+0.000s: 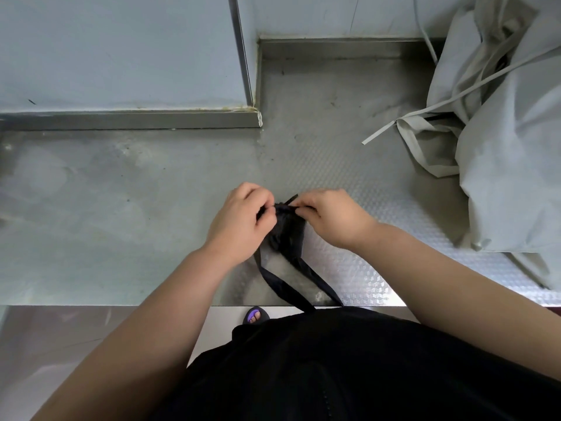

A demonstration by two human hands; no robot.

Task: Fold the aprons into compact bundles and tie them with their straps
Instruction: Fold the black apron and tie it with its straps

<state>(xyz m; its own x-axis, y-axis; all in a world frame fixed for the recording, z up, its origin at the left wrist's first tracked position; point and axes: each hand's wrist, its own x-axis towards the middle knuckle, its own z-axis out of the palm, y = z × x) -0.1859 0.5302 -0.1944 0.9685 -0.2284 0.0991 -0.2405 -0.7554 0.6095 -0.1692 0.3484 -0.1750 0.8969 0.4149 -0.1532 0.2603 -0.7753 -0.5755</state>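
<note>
A small black apron bundle (287,230) lies on the steel counter (121,208) in front of me. My left hand (239,218) grips its left side with curled fingers. My right hand (331,217) pinches a black strap end at the bundle's top. Two black straps (291,284) trail from the bundle toward the counter's near edge. The hands hide most of the bundle's top.
A heap of pale grey aprons (501,141) with loose straps fills the counter's right side. A wall (121,50) with a raised steel ledge stands at the back left. My foot in a purple sandal (256,316) shows below the counter edge.
</note>
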